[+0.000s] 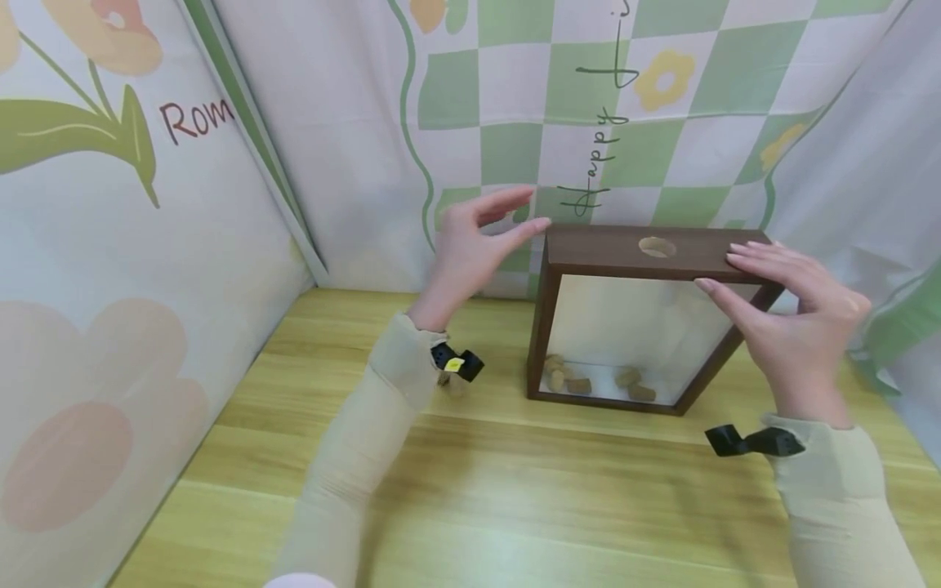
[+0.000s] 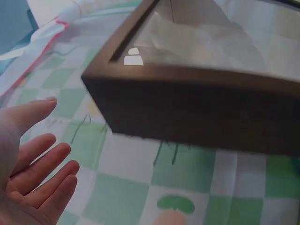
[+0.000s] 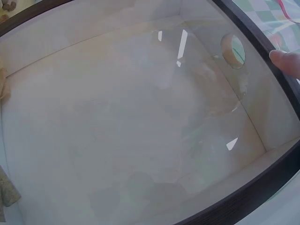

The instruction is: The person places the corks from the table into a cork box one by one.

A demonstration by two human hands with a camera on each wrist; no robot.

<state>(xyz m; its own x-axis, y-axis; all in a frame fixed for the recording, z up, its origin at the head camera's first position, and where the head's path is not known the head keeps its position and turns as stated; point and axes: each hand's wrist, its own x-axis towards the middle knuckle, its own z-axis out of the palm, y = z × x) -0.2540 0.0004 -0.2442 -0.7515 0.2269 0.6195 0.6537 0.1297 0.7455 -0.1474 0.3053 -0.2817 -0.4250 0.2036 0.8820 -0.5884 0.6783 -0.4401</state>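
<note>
A dark brown shadow box (image 1: pixel 654 266) with a clear front and a round hole in its top stands upright on the table. Several cork-like tan pieces (image 1: pixel 579 386) lie inside along its bottom. My right hand (image 1: pixel 804 327) holds the box's upper right corner, fingers over the top and thumb (image 3: pixel 287 62) at the front edge. Beside the upper left corner is my left hand (image 1: pixel 470 249), thumb and fingers spread apart, with the thumb tip right at the corner. The left wrist view shows the left palm (image 2: pixel 33 183) bare next to the box.
More small tan pieces (image 1: pixel 453 384) sit on the wooden table (image 1: pixel 470 490), partly hidden by the left wrist camera (image 1: pixel 457 361). A green-and-white checked cloth (image 1: pixel 515 98) hangs behind the box. A flower-printed panel (image 1: pixel 110 269) bounds the left side.
</note>
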